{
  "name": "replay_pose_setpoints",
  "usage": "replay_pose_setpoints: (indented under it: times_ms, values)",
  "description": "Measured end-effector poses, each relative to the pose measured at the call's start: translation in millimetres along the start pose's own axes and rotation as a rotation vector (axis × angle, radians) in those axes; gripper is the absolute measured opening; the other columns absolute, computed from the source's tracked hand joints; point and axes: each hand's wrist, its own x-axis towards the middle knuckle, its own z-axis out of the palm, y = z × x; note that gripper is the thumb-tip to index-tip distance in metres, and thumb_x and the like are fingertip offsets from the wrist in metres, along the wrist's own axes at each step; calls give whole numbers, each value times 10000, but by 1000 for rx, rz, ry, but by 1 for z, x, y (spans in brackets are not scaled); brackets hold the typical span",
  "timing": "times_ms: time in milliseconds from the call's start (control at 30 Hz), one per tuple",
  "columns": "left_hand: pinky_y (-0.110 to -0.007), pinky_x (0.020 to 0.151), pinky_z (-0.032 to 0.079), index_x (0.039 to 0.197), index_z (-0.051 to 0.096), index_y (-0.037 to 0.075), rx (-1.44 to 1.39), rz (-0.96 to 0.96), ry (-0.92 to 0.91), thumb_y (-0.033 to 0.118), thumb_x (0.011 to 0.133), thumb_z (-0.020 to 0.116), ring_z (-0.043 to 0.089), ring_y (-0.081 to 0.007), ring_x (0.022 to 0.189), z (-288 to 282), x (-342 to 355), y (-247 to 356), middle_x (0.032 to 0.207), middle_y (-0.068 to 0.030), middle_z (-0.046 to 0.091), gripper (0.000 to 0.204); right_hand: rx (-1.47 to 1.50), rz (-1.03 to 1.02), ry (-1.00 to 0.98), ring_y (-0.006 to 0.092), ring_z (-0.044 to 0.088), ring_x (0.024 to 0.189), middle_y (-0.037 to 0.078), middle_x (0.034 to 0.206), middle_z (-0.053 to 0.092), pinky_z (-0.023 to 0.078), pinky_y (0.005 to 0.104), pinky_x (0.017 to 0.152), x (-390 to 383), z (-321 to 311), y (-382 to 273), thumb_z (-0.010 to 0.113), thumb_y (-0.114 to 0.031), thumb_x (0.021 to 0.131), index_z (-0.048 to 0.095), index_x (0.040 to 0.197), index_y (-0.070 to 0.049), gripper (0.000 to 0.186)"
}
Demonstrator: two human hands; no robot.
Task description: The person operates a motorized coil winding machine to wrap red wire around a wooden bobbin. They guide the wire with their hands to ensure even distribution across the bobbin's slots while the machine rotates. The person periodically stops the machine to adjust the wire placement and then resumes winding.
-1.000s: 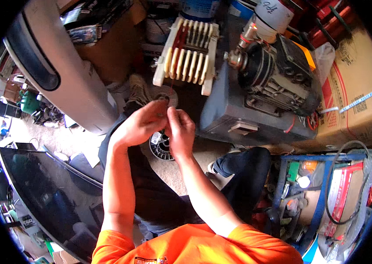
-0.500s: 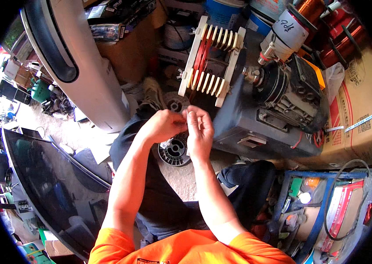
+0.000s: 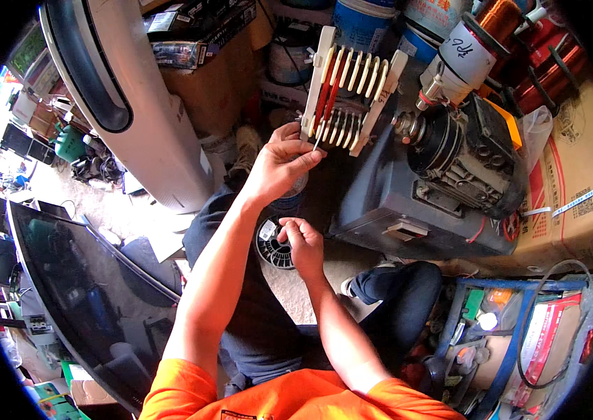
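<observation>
A pale workshop floor [image 3: 293,297] lies below both hands. The right hand [image 3: 303,246] curls over a black spool [image 3: 279,257] (whether its fingers grip anything, I cannot tell). Beyond, the left hand [image 3: 284,162] pinches thumb to fingers against the near end of a red-wound coil former [image 3: 378,106]; right of that pinch sits an electric motor [image 3: 466,157].

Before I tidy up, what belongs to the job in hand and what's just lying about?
Likely in use: cream frame at left hand; its red wire; black spool below right hand.

Likely lying about: cardboard box; blue bucket; blue crate.
</observation>
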Motion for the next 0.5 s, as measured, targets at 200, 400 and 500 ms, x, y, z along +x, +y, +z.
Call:
replay_pose_setpoints:
  times_ms: [200,400,500]
  values:
    - [-365,1002,334,922,724,92,6,26,-41,233,804,699,459,-267,1172,2,3,-2,1263,-175,456,186,-61,-31,5,128,600,707,38,761,656,474,270,684,17,-10,45,506,-175,934,637,973,6,227]
    - [-367,976,365,920,703,40,112,55,-45,167,820,690,485,-264,1165,4,-8,-4,1332,-154,362,162,-67,-492,20,230,537,1100,140,1220,534,382,333,977,34,-10,-30,593,-64,861,489,1220,14,382]
    - [-371,977,365,920,701,37,126,52,-40,159,816,691,484,-276,1173,4,-9,1,1327,-160,365,161,334,-384,81,140,554,898,56,994,581,437,268,819,34,-4,-58,573,-108,912,537,1089,7,215]
